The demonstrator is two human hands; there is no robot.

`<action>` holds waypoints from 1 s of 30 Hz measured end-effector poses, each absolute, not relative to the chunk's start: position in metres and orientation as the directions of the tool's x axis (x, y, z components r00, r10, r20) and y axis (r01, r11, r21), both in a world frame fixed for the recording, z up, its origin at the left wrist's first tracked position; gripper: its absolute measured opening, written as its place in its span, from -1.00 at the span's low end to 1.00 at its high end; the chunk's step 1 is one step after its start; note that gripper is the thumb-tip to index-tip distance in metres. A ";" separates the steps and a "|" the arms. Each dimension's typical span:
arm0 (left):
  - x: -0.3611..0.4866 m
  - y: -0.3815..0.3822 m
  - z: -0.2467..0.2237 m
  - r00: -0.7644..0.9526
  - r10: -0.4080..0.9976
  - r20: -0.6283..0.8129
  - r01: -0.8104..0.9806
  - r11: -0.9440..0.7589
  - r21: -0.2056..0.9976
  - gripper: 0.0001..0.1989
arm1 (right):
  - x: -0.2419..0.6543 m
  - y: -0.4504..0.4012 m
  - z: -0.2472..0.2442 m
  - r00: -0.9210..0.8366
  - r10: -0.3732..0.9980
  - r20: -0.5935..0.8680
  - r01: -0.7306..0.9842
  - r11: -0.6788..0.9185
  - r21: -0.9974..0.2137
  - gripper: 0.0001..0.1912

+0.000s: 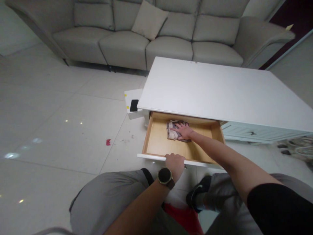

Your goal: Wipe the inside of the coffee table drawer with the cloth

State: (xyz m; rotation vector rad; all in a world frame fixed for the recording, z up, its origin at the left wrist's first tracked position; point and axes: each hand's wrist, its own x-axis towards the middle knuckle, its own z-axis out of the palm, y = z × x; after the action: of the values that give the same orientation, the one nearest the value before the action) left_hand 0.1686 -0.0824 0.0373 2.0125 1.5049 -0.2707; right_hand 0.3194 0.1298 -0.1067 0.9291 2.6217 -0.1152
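Observation:
A wooden drawer [156, 143] is pulled out from the white coffee table [207, 91]. My left hand [174, 165], with a watch [164, 175] on its wrist, has its fingers curled over the top edge of the white drawer front [148, 156]. Inside the drawer, my right hand [183, 130] lies flat with fingers spread on a folded, patterned cloth [171, 133]. The cloth rests against the drawer's bottom, toward the back, partly covered by my palm.
A white box [134, 115] with a black phone-like object [134, 105] on top stands left of the table. A red scrap [108, 142] and dark crumbs lie on the tiled floor. Behind the table is a grey sofa [124, 49] with a cushion [149, 20]. Something red [183, 217] sits between my legs.

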 end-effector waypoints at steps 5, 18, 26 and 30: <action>0.169 -0.081 0.039 0.346 0.781 -0.520 0.923 -0.183 0.339 -0.62 | 0.232 0.124 -0.104 -0.722 0.614 -0.321 0.655 0.756 -0.028 0.00; 0.168 -0.084 0.034 0.355 0.811 -0.465 0.909 -0.183 0.373 -0.61 | 0.182 0.099 -0.102 -0.678 0.658 -0.328 0.698 0.716 -0.009 0.01; 0.170 -0.083 0.039 0.304 0.815 -0.493 0.925 -0.130 0.357 -0.57 | 0.187 0.044 -0.106 -0.760 0.533 -0.372 0.591 0.805 -0.053 0.08; 0.169 -0.083 0.042 0.320 0.803 -0.503 0.925 -0.149 0.351 -0.57 | 0.189 0.031 -0.105 -0.777 0.471 -0.417 0.548 0.833 -0.080 0.09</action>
State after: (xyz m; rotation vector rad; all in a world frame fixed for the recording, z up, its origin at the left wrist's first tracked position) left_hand 0.1690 -0.0826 0.0425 1.9866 1.5184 -0.2609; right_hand 0.1886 0.0308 -0.1049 0.7621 2.6299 -0.2766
